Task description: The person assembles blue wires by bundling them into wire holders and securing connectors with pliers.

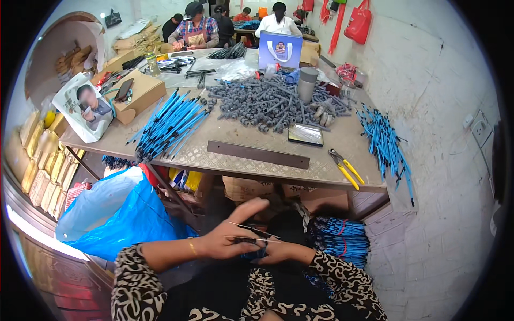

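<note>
My left hand [227, 236] is over my lap in front of the table, one finger stretched outward and the others curled round thin dark rods [261, 233]. Those rods reach toward my right hand [281, 251], which comes in from the right with its fingers closed and partly hidden behind the left. A bit of blue shows between the hands; what the right fingers grip cannot be made out. Ahead on the table lie a long brown metal bar [257, 154], yellow-handled pliers [347, 168] and a dark-framed flat case [305, 135].
A pile of grey plastic fittings [257, 101] covers the table's middle, with blue rods to the left [174, 125] and right [383, 139]. A grey cup [307, 84] stands in the pile. Below are a blue plastic bag [128, 219] and bundled blue rods [342, 243]. Other people work behind.
</note>
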The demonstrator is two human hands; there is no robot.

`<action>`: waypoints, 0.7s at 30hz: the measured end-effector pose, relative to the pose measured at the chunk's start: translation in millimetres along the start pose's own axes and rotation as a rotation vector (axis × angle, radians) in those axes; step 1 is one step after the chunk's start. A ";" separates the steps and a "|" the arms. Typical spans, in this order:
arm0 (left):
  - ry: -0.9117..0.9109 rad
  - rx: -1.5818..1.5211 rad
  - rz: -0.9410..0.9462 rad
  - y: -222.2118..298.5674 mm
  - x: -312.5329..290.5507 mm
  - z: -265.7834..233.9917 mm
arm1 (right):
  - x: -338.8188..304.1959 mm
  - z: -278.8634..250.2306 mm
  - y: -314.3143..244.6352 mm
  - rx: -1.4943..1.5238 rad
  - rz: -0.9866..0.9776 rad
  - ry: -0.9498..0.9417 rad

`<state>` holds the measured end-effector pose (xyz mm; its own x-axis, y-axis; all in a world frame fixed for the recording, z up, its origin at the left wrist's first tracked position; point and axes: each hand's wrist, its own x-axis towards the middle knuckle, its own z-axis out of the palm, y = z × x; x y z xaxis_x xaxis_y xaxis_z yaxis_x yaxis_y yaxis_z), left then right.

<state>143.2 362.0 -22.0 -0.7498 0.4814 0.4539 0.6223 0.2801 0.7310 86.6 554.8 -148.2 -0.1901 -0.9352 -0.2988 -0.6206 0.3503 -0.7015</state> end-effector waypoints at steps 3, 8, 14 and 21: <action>0.061 -0.171 -0.008 -12.4 -1.9 13.2 | -7.4 -1.5 -8.1 0.316 -0.180 0.284; 0.180 -0.043 -0.135 -20.8 -0.6 23.6 | -3.5 -4.3 -33.9 0.582 -0.186 0.512; 0.218 0.024 -0.281 -21.1 7.6 16.3 | 30.6 1.4 -53.4 0.641 -0.082 1.073; 0.247 -0.668 -0.557 -52.9 15.6 6.6 | 43.7 -9.2 -33.9 0.753 0.080 0.999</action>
<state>100.0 360.1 -57.0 -0.9783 0.2066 -0.0145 -0.0480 -0.1580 0.9863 92.3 501.6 -131.6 -0.9046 -0.4250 0.0319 -0.0551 0.0423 -0.9976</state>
